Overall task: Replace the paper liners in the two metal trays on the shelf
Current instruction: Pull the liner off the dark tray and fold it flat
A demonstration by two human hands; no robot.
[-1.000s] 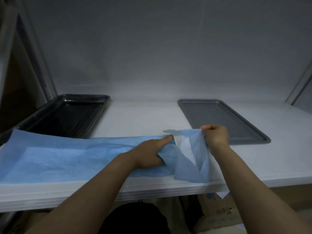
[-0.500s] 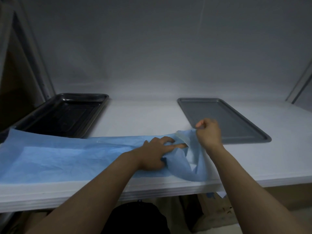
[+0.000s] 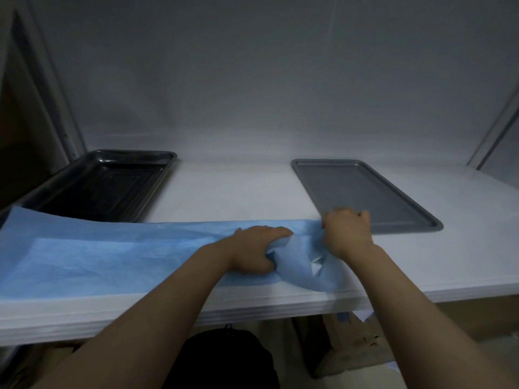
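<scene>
A long blue paper liner (image 3: 112, 251) lies along the front of the white shelf (image 3: 238, 192), its left end overlapping the near corner of the dark deep metal tray (image 3: 70, 186). A shallow grey metal tray (image 3: 373, 192) sits bare at the right. My left hand (image 3: 255, 249) presses on the liner and pinches its bunched right end. My right hand (image 3: 346, 234), fingers closed, grips the liner's right edge just in front of the grey tray's near left corner. Between my hands the paper is crumpled and folded over.
A grey back wall closes the shelf behind the trays. A slanted frame post (image 3: 47, 94) stands at the left, another (image 3: 494, 130) at the right. Below the shelf edge sit a black bag (image 3: 224, 360) and a cardboard box (image 3: 356, 341).
My right hand has carried the liner's lifted right end forward and down toward the shelf. My left hand shifted from pointing along the fold to pressing and pinching the bunched paper.
</scene>
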